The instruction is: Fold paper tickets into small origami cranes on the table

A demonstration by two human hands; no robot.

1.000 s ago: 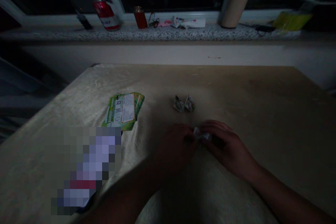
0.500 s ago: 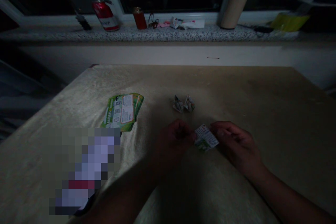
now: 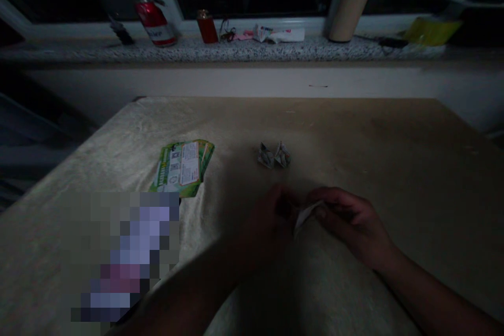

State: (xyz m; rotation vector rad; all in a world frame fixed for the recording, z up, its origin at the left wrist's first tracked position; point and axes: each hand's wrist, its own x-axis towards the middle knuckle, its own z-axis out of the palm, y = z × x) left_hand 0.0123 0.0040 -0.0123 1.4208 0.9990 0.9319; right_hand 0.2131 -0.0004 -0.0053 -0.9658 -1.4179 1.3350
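A small printed paper (image 3: 305, 215) is pinched between my two hands just above the tan table (image 3: 394, 152). My left hand (image 3: 268, 220) grips its left side with closed fingers. My right hand (image 3: 350, 220) holds its right edge, fingers curled. The paper is tilted nearly edge-on toward me. Two small folded paper pieces (image 3: 274, 155) lie side by side on the table just beyond my hands. A green and white printed sheet stack (image 3: 183, 165) lies to the left.
A blurred-out patch (image 3: 129, 257) covers something at the lower left. On the stone windowsill (image 3: 236, 50) stand a red can (image 3: 155, 22), a red lighter (image 3: 207, 26), crumpled wrappers (image 3: 277, 34), a cardboard tube (image 3: 348, 0) and a yellow bag (image 3: 431, 30).
The paper was bunched between my fingers, then shown flat and face-up, and now it is turned nearly edge-on. My hands shifted slightly toward me.
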